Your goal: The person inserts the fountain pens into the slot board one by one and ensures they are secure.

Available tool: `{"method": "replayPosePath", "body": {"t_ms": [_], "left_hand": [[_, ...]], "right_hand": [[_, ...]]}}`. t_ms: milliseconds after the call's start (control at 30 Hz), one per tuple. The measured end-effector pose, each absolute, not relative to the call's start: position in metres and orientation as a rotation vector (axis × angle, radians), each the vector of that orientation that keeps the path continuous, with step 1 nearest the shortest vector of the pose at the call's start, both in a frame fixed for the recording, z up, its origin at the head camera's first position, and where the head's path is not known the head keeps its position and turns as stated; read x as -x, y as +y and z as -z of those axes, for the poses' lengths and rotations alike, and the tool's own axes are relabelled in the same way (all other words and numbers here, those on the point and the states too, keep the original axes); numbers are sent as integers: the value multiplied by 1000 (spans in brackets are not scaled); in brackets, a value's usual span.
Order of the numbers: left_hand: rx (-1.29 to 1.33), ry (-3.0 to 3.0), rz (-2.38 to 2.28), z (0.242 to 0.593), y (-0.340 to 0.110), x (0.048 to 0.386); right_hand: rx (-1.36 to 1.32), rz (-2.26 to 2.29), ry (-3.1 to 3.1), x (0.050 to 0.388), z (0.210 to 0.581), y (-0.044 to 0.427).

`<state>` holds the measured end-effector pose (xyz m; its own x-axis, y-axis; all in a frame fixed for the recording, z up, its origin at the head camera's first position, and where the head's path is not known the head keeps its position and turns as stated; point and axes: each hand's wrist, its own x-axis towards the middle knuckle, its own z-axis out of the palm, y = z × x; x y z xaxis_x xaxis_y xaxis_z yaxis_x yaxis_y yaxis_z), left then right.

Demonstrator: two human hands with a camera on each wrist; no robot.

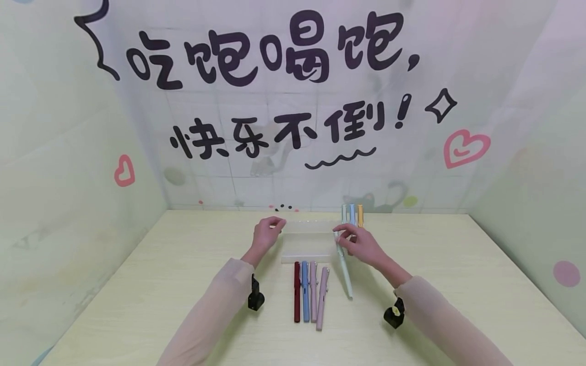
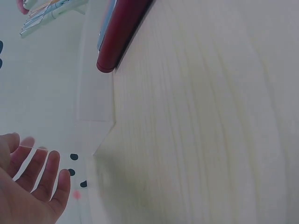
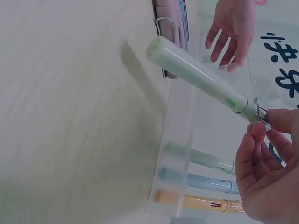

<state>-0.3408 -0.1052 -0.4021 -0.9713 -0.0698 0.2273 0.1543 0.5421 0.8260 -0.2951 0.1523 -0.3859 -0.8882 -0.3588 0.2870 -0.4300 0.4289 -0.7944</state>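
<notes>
Near the middle of the head view, a clear box [image 1: 305, 258] is lying on the worktop [image 1: 137, 305]. At its upper left corner, the left hand [image 1: 267, 235] is pinching the edge between thumb and fingers, probably steadying it. Over the right end, the right hand [image 1: 363, 246] is holding a pale green pen [image 1: 345, 274] in a narrow pinch near the clip; the barrel is slanting towards the lower right of the frame, hanging above the worktop. Behind that hand, a mint pen [image 1: 344, 213], a light blue pen [image 1: 352, 214] and an orange pen [image 1: 360, 216] are lying side by side in the box. Towards the lower middle, a dark red pen [image 1: 297, 292], a blue pen [image 1: 305, 292] and two lilac pens [image 1: 313, 292] are waiting. The person seems to be loading pens; the next move is likely calling for aligning this one beside the mint pen, then lowering it before letting go
</notes>
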Motion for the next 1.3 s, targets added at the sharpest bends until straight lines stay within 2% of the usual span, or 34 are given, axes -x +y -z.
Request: {"method": "replayPosePath", "body": {"t_ms": [1300], "left_hand": [[91, -2533, 1405, 402, -106, 340]], "right_hand": [[-477, -1382, -2428, 333, 342, 149]]}}
